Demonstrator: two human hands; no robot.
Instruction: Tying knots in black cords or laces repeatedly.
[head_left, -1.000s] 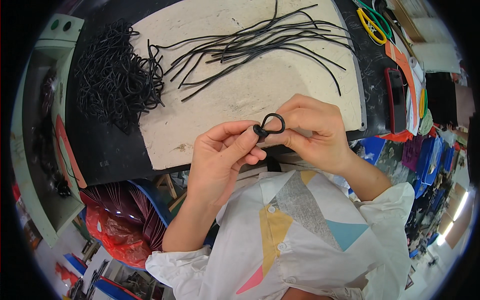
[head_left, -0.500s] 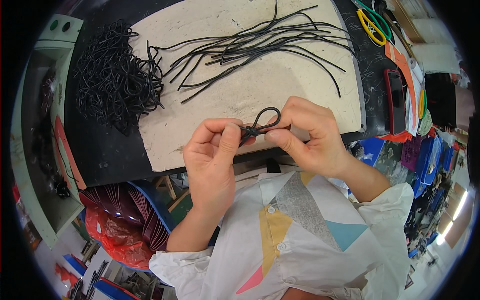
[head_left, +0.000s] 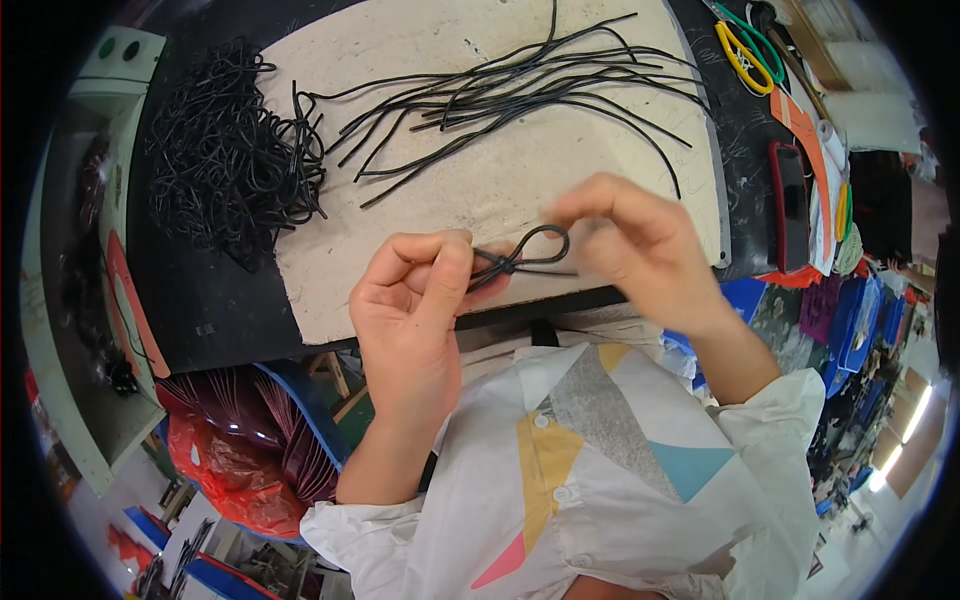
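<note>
Between thumb and fingertips, my left hand pinches a black cord. A small knot sits in it, and a teardrop loop points right, toward my other hand. My right hand is just off the loop's tip, touching nothing that I can see. Its thumb and forefinger are apart and blurred by motion. Both hands are over the front edge of a pale board. Several loose, mostly straight black cords lie across the board. At its left is a tangled heap of black cords.
Yellow-handled scissors and a phone in a red case lie at the right of the black table. A pale metal trough borders the left side. Below it, a blue bin holds red plastic and dark material.
My right hand has let go of the cord and moved up and right, its fingers spreading. The loop stays out from my left hand, which has shifted slightly left.
</note>
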